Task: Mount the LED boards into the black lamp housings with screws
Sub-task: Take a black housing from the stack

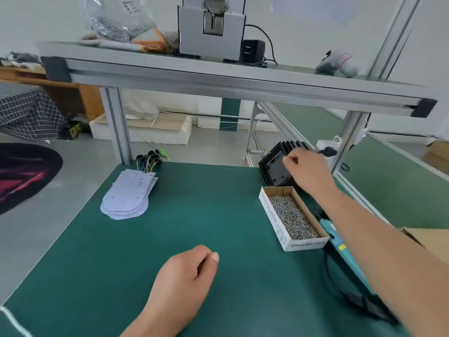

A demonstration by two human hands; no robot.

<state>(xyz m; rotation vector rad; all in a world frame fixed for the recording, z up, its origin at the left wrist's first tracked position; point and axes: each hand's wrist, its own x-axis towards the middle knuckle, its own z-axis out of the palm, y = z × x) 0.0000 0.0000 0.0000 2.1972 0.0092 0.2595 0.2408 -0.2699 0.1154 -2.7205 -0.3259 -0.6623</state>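
Several black lamp housings (274,169) stand leaning in a row at the back right of the green mat (194,205). My right hand (307,170) reaches to them, and its curled fingers grip the upper edge of the front housing. A stack of white LED boards (126,198) with coloured wires (148,161) lies at the back left. An open cardboard box of screws (292,217) sits just in front of the housings. My left hand (187,271) rests on the mat near the front, loosely curled and holding nothing.
A teal electric screwdriver (337,239) with a black cable lies right of the screw box, partly under my right forearm. An aluminium frame shelf (218,79) spans above the bench, carrying a grey machine (211,32) and a bag of parts (116,23).
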